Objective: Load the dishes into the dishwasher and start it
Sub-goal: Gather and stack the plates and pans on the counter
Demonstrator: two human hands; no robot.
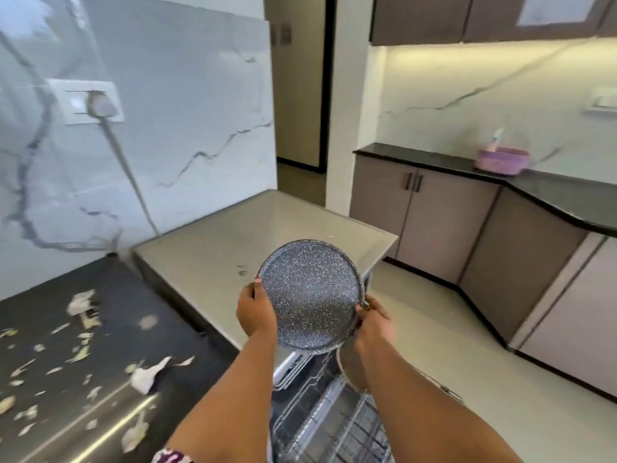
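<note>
I see both hands holding a speckled dark plate [310, 297] in the air, tilted toward the camera, above the pulled-out dishwasher rack [334, 426]. My left hand [255, 312] grips its left rim, thumb curled over the edge; my right hand [374, 324] grips the right rim, fingers wrapped behind. A metal bowl [350, 369] shows just beneath the right wrist. Left of the rack, the dark surface [110, 315] is littered with vegetable peelings [80, 304]

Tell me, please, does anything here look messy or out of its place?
Yes. Pale scraps, which look like peelings, lie scattered over the dark counter on the left. Nothing else looks odd: both hands hold the speckled plate level.
</note>
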